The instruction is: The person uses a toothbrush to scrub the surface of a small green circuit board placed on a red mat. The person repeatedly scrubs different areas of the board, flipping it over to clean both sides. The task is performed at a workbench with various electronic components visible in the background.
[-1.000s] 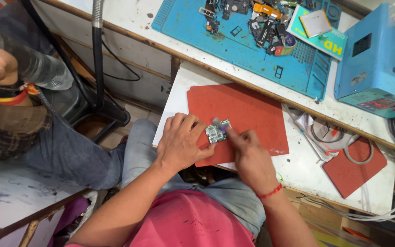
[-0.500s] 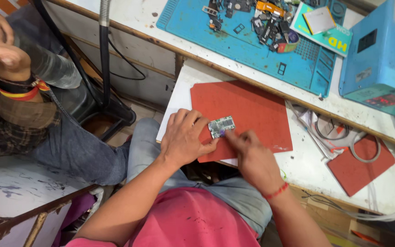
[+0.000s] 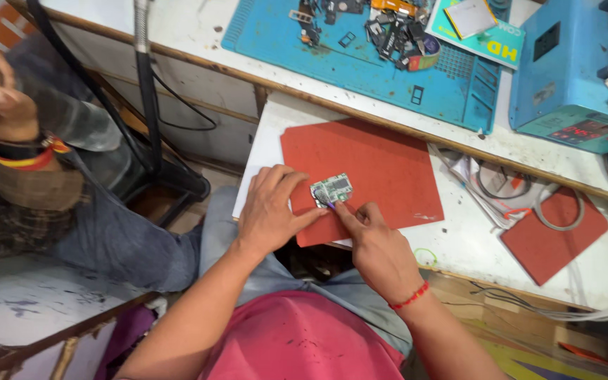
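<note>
A small silver-green circuit board [image 3: 333, 188] lies on a red mat [image 3: 374, 165] on a white work surface [image 3: 459, 239]. My left hand [image 3: 270, 207] rests flat on the mat's near-left corner, fingertips against the board's left side, steadying it. My right hand [image 3: 374, 243], with a red thread at the wrist, pinches a thin tool whose tip touches the board's lower left edge. The tool itself is mostly hidden by my fingers.
A blue mat [image 3: 381, 53] with several loose phone parts lies on the bench behind. A blue machine [image 3: 571, 70] stands at the far right. A smaller red pad [image 3: 554, 239] and cables [image 3: 501, 186] lie to the right. Another person's arm [image 3: 8, 98] is at the left.
The view has shifted slightly. My right hand's tool tip has come onto the board's lower left edge; my left hand stays on the board.
</note>
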